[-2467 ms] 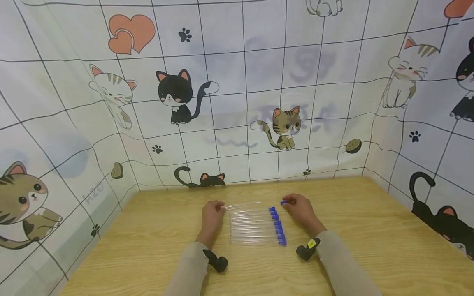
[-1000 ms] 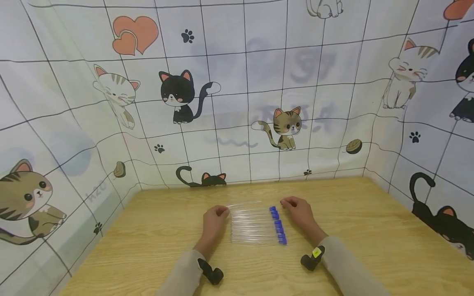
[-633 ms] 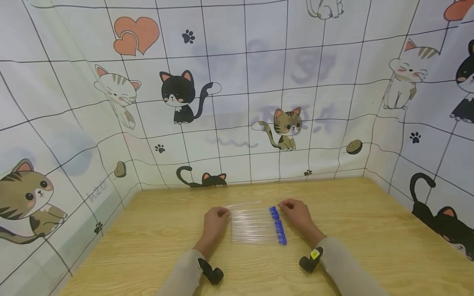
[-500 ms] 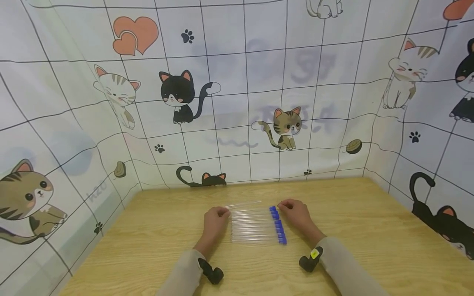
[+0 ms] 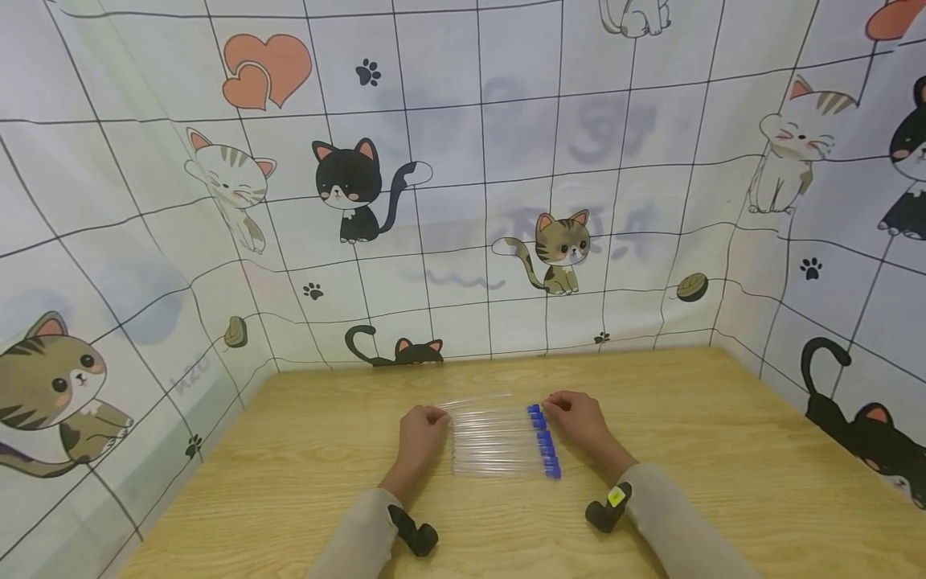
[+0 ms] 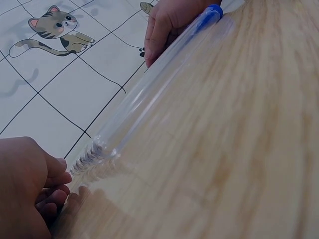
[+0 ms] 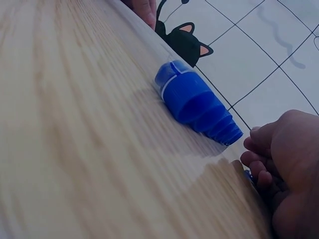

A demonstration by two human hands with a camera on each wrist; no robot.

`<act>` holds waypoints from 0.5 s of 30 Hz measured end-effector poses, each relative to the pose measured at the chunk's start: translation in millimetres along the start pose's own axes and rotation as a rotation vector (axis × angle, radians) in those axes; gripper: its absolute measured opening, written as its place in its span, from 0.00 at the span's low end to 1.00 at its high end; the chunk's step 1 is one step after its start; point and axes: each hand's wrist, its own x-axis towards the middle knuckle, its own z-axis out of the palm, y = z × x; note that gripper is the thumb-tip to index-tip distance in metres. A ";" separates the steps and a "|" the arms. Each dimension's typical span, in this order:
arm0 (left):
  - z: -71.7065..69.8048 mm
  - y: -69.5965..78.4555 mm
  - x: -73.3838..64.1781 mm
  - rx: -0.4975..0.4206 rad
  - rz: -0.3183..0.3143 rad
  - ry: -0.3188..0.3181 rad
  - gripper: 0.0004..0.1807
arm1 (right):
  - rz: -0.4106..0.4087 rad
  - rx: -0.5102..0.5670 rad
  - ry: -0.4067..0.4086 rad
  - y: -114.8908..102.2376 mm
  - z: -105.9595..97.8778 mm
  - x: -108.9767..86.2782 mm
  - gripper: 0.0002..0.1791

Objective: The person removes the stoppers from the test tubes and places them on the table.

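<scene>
Several slim clear tubes [image 5: 495, 449] with blue caps [image 5: 546, 444] lie side by side on the wooden table, capped ends to the right. Behind the row, a clear tube [image 5: 477, 399] lies slightly askew, with no cap showing on its right end. My left hand [image 5: 421, 430] has its fingers loosely bent at the uncapped left ends; in the left wrist view its fingertips [image 6: 64, 178] are right at them. My right hand [image 5: 579, 414] is beside the rearmost caps, holding a small blue cap [image 7: 247, 174] that its curled fingers mostly hide.
Behind and at both sides hangs a white grid-patterned cloth [image 5: 448, 201] printed with cats, meeting the far edge of the table [image 5: 318, 482]. Each wrist wears a small black camera [image 5: 414, 531] over a light sleeve.
My left hand has shifted slightly right and toward me, to the tube ends. The right hand has moved left to the caps, and its blue piece has become mostly hidden.
</scene>
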 end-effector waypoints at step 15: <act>1.3 1.8 0.3 0.024 0.013 -0.013 0.06 | -0.026 0.021 -0.026 0.7 -1.0 -0.9 0.09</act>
